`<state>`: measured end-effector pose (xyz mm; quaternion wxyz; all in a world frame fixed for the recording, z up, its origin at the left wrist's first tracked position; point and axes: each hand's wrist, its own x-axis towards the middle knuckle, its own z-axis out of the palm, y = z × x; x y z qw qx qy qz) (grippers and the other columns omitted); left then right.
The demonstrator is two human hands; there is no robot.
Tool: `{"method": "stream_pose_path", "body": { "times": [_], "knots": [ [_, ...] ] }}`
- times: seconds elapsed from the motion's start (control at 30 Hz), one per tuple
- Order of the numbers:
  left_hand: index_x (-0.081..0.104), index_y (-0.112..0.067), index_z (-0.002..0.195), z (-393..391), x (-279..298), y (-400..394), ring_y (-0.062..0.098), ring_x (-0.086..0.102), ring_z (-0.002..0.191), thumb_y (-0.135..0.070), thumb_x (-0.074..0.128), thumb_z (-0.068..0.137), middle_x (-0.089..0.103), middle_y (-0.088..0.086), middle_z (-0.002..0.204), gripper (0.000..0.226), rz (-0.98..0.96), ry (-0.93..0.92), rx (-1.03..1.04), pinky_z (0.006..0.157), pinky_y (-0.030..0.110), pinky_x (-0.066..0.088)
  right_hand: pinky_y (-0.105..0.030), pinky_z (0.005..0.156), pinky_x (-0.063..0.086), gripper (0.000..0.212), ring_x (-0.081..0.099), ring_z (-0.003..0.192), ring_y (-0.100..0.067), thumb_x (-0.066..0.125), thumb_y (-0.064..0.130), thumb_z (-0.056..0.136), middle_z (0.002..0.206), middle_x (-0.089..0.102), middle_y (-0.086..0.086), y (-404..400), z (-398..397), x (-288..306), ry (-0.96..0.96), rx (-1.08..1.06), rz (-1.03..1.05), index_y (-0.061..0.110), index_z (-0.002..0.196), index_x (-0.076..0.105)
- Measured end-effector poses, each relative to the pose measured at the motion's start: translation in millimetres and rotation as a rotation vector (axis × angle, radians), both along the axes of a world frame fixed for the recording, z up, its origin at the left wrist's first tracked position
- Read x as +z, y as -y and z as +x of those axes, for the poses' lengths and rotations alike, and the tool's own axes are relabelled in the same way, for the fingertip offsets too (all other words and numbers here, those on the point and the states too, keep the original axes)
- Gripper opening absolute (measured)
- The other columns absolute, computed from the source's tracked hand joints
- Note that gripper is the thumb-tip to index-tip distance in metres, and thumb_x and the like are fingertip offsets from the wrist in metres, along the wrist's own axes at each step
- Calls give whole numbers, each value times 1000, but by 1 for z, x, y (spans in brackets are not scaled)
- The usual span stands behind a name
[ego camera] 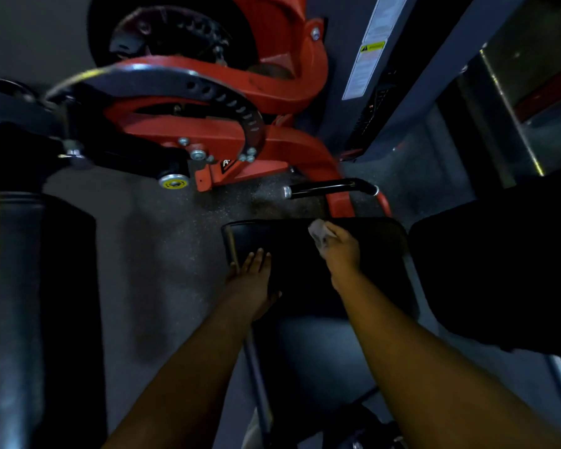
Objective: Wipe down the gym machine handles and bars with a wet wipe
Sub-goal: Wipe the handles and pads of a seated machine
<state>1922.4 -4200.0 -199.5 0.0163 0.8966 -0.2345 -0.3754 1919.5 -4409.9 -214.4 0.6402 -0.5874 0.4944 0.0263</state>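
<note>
The person looked down at a black padded seat (305, 254) of a red gym machine (272, 92); both bare forearms reached forward over it. The right hand (339, 251) gripped a crumpled pale wet wipe (318, 233), its fingers curled round the wad, and pressed it onto the far edge of the seat, near the right corner; the wipe showed just past the knuckles, blurred. The left hand (253, 277) lay flat on the near left part of the seat, fingers straight and close together, pointing away from the person, holding nothing; its fingertips were near the seat's left rim.

Just beyond the seat a short black handle (331, 187) with a silver end cap jutted to the left from a red curved bar (340, 202); the wipe was near it but apart from it. Farther up, the red frame carried a black curved plate with a row of holes (237, 105) and a yellow-capped knob (174, 182). A large black padded roller (46, 286) stood at the left; a grey column with a warning label (370, 50) rose at the right; the speckled dark floor (175, 238) lay beneath.
</note>
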Motion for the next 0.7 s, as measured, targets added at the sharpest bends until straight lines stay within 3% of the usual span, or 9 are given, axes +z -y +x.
{"method": "stream_pose_path", "body": {
  "times": [0.07,0.17,0.27,0.33,0.43,0.6,0.7],
  "knots": [
    [0,-16,165,-17,25,-9,29,8,158,-59,47,101,-7,6,173,91,-25,-20,56,124,49,20,-18,68,50,19,69,89,-18,70,18,95,99,72,0,0,-37,25,-36,55,-17,18,113,73],
    [6,-17,166,-53,61,-26,32,16,156,-59,50,101,1,8,173,89,-82,-73,100,124,44,24,-33,78,55,20,68,90,-23,62,4,96,99,72,-7,-11,-104,66,-19,121,-90,21,103,72],
    [16,-15,165,-81,86,-31,27,19,156,-61,50,100,13,9,172,87,-123,-157,135,125,37,23,-32,75,55,23,68,83,-19,60,2,97,90,72,0,-23,-161,101,-11,131,-157,21,99,72],
    [21,-14,164,-98,107,-24,25,26,154,-62,49,101,24,9,169,84,-161,-200,134,123,33,26,-30,71,55,19,68,79,-16,60,5,97,92,74,-2,-28,-199,117,-3,161,-193,17,103,74],
    [29,-17,162,-122,131,-7,25,36,149,-62,48,101,34,7,165,79,-206,-188,62,119,33,33,-41,79,59,17,71,90,-23,61,23,93,99,76,-1,-25,-243,135,22,188,-252,36,97,72],
    [36,-20,159,-166,168,34,25,42,145,-61,49,101,41,5,161,72,-277,-153,-80,116,35,37,-32,79,56,23,70,93,-20,58,12,99,104,74,-1,0,-303,181,49,175,-351,19,115,73],
    [38,-23,158,-196,187,66,26,46,142,-62,52,99,44,4,159,72,-348,-137,-167,113,37,41,-31,85,56,25,68,95,-13,58,7,95,104,74,2,15,-342,206,74,119,-429,16,111,76]
  ]
}}
